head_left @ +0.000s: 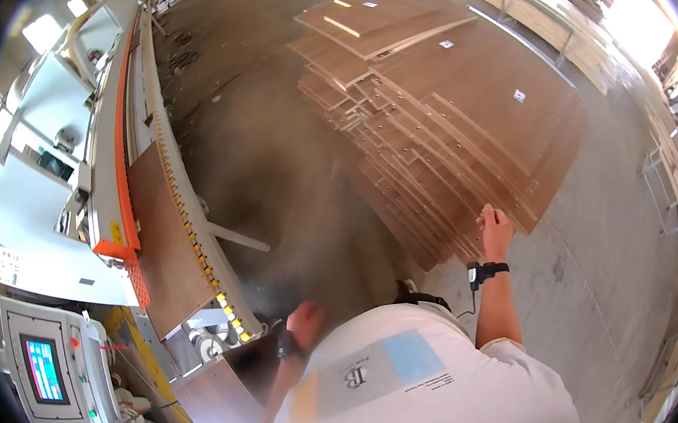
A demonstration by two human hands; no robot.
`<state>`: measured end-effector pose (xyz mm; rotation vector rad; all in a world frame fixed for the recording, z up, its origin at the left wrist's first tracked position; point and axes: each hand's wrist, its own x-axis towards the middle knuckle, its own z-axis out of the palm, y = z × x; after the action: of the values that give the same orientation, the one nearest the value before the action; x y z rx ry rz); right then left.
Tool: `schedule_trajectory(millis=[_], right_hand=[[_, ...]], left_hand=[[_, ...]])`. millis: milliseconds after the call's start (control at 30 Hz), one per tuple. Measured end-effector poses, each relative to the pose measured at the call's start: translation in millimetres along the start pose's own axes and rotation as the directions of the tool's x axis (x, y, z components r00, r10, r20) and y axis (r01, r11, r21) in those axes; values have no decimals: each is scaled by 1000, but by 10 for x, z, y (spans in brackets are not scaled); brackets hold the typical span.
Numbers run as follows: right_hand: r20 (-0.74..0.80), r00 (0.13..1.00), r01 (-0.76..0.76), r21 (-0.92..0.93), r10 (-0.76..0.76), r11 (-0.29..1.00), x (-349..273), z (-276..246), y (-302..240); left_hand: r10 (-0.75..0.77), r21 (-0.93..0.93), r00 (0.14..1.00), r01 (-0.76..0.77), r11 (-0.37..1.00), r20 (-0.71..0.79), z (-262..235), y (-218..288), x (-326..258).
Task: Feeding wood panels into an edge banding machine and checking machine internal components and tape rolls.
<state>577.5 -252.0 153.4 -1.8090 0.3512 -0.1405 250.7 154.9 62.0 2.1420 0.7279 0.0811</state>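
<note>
My right hand (495,226) is out ahead of me on the right, over the near edge of a low stack of brown panels (487,116). Its fingers are curled closed; whether anything is in them is hidden. From this view I cannot tell whether it touches the stack. Low on my left, my left hand (306,322) is smeared by motion beside the near end of a long machine. A brown panel (160,223) lies along that machine, between its orange rail (126,154) and a row of yellow rollers (180,204).
A control box with a lit screen (45,369) stands at lower left. Near my left forearm is a pale board (216,399). A light support bar (238,238) juts from the machine toward the floor. Long pale boards (549,24) rest on stands at the back right.
</note>
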Motion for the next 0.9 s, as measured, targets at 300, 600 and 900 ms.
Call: schedule_trajectory(millis=[300, 600, 900], right_hand=[[-21, 956, 246, -487, -292, 838, 1442, -815, -421], [-13, 965, 161, -760, -263, 630, 2204, -745, 40], [-38, 954, 173, -739, -297, 651, 2385, -792, 142]], left_hand=[[-24, -79, 969, 45, 996, 245, 682, 759, 103], [-228, -202, 971, 237, 950, 70, 1261, 713, -211], [-425, -192, 897, 441, 877, 119, 1328, 670, -424]])
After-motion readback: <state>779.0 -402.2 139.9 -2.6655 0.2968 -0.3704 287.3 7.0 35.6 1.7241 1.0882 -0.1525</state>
